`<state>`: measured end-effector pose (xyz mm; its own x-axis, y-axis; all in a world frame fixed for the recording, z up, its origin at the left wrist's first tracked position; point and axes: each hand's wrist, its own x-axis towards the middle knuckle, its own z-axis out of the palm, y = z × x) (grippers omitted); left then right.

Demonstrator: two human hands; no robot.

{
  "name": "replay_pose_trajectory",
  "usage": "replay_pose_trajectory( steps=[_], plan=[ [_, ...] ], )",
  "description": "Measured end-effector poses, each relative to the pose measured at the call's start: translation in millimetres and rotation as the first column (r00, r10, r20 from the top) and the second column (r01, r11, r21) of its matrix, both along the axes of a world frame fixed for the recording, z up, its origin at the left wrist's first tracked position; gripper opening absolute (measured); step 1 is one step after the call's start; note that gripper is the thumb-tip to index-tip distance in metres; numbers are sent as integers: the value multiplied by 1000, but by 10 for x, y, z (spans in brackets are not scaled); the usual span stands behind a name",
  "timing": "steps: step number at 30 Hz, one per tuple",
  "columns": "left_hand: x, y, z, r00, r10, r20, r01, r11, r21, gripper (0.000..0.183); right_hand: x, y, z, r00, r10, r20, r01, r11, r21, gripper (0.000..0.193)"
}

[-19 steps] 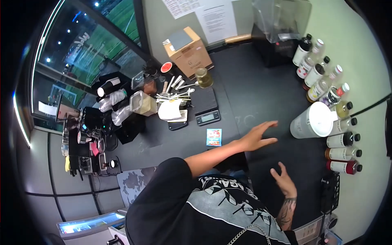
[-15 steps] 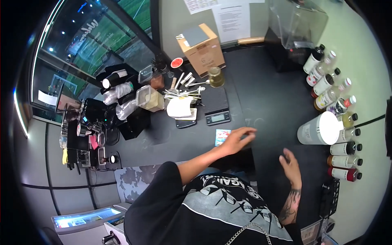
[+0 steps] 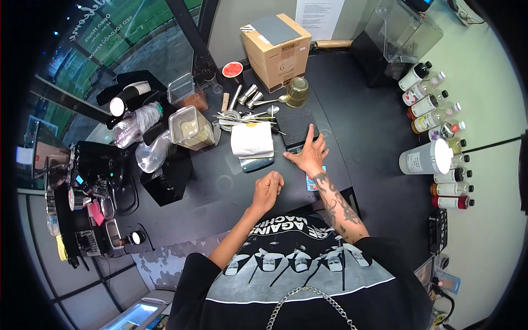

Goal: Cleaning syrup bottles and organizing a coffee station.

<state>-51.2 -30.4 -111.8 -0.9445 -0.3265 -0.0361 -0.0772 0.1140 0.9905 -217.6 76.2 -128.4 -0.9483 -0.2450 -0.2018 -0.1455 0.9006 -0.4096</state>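
Note:
My right hand [image 3: 309, 154] is open, its fingers spread over the near end of a black digital scale [image 3: 297, 122]. It covers the scale's display, and I cannot tell whether it presses on it. My left hand [image 3: 268, 190] is curled into a loose fist above the counter, with nothing visible in it. Just beyond the left hand, a folded white cloth [image 3: 252, 142] lies on a smaller scale [image 3: 257, 164]. Under my right forearm, a small blue and red packet [image 3: 311, 184] is partly hidden. An olive-coloured glass jar [image 3: 297, 92] stands behind the black scale.
Spoons, jiggers [image 3: 248, 94] and a strainer [image 3: 230, 116] lie behind the cloth. A clear tub [image 3: 190, 127] stands to their left. A cardboard box [image 3: 276, 52] is at the back. Several bottles [image 3: 432, 118] line the right wall near a white bucket [image 3: 423, 158].
My right hand has moved left from the right side of the counter to the black scale. My left hand has drawn back leftward, off the packet, and curled up. The view has shifted.

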Motion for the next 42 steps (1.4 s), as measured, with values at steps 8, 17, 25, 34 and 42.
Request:
replay_pose_trajectory(
  steps=[8,17,25,34,42],
  plan=[
    [110,-317,-236,999,-47,-21,49,997,63,49,-81,150,82,999,-28,-24,29,1000,7,137],
    [-102,-226,-220,975,-220,-34,223,964,148,47,151,1222,259,963,-228,-146,226,974,-24,132],
    [-218,-148,-103,940,-339,-24,340,937,75,42,241,2335,173,865,-492,-97,495,869,9,133],
    [-77,-199,-229,960,-274,56,269,960,76,44,471,2945,115,850,-499,-168,501,865,-30,128],
    [-32,-276,-158,979,-194,64,189,980,68,37,743,2023,487,955,-259,-144,218,943,-252,114]
  ],
)
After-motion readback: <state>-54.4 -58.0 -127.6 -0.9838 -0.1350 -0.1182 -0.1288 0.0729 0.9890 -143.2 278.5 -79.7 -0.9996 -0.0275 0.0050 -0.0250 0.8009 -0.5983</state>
